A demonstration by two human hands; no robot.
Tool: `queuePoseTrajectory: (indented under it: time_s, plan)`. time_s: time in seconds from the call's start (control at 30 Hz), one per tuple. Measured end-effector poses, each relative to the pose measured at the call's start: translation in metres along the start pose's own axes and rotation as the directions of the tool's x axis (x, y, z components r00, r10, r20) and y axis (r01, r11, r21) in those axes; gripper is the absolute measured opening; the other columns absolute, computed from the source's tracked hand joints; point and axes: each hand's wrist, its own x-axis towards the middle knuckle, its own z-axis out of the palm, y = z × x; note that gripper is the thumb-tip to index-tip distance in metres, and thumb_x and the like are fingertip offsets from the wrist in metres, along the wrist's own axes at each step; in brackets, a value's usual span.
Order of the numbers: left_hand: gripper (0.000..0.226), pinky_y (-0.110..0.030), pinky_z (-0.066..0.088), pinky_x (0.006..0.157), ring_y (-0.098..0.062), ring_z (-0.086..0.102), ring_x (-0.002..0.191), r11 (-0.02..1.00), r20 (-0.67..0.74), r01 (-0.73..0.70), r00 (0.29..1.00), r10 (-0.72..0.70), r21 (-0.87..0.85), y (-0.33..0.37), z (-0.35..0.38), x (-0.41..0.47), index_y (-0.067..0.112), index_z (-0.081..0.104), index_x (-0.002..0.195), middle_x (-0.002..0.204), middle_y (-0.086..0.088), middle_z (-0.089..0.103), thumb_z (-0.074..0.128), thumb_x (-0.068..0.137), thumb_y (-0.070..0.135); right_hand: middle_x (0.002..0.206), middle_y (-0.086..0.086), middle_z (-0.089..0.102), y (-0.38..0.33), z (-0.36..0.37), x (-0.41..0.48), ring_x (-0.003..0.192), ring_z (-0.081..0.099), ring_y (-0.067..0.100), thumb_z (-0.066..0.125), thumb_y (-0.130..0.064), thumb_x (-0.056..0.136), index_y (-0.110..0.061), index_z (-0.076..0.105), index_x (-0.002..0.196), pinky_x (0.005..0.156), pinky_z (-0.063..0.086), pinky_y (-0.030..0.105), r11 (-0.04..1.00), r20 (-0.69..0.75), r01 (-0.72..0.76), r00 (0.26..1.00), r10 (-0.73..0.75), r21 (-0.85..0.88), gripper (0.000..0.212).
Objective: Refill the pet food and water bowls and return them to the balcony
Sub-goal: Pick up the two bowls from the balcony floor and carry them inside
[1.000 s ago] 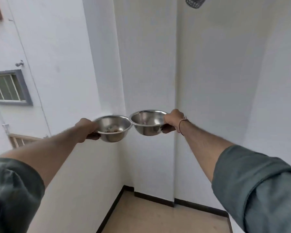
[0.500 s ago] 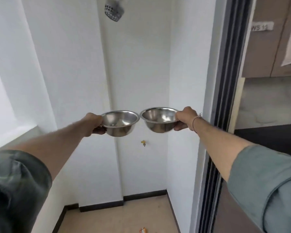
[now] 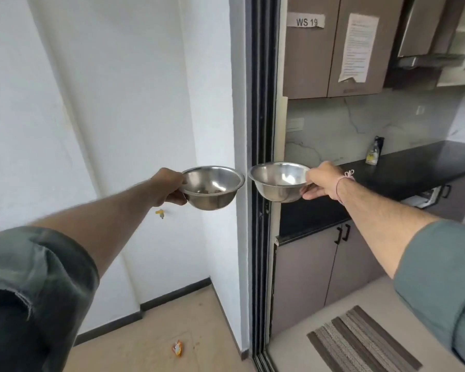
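Two round stainless-steel bowls hang in mid-air at arm's length, side by side and just apart, in front of the dark sliding-door frame point(image 3: 262, 130) between balcony and kitchen. The left bowl point(image 3: 212, 186) holds only a few brown crumbs at its bottom. The right bowl point(image 3: 278, 181) looks bare and dry, its polished inside catching the light. Both have thin rolled rims and smooth, curved walls. The left hand point(image 3: 167, 187) pinches its bowl's near rim, thumb on top and fingers curled under. The right hand point(image 3: 322, 181), a pale thread tied at the wrist, grips its bowl the same way. By my reading the bowls are collected but nothing is refilled: food, water and the trip back to the balcony all remain. To the right lie a glossy black worktop point(image 3: 414, 167) with a small bottle point(image 3: 373, 151) on it, matte grey-brown cabinets point(image 3: 306, 63) and a ribbed woven mat point(image 3: 360, 342). To the left are plain white walls and a crumpled orange wrapper point(image 3: 177, 348) on the beige balcony floor.
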Motion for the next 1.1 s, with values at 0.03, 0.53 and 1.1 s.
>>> queuePoseTrajectory:
  time_s: [0.03,0.53,1.1]
  plan:
    - [0.019,-0.022,0.051,0.037,-0.028,0.064,0.056,1.000,0.017,-0.008,1.000,0.007,0.014,0.003,0.008,0.002,-0.003,0.060,0.086,0.074,-0.019,0.066,0.047,0.098,0.003,0.063,0.018,0.072,0.005,-0.007,0.001,0.067,0.074,0.032,0.049,0.007,0.091,0.003,0.058,0.081,0.057,0.064,0.034,1.000,-0.005,-0.010,1.000,0.010,0.006,0.014]
    - [0.020,-0.029,0.058,0.044,-0.027,0.074,0.055,0.981,0.313,-0.152,0.944,0.108,0.118,0.109,0.210,0.105,-0.005,0.052,0.108,0.079,-0.026,0.074,0.046,0.107,0.014,0.056,0.020,0.069,0.082,-0.153,0.093,0.063,0.071,0.032,0.049,0.006,0.094,0.008,0.060,0.076,0.054,0.062,0.033,0.978,-0.301,-0.191,0.931,0.207,0.084,0.022]
    - [0.024,-0.036,0.065,0.058,-0.030,0.075,0.056,0.983,0.345,-0.154,0.932,0.110,0.103,0.184,0.410,0.217,-0.004,0.051,0.121,0.083,-0.025,0.072,0.042,0.102,0.009,0.062,0.023,0.071,0.159,-0.264,0.255,0.062,0.073,0.031,0.048,0.007,0.096,0.012,0.061,0.093,0.051,0.062,0.032,0.958,-0.369,-0.260,0.884,0.286,0.120,0.015]
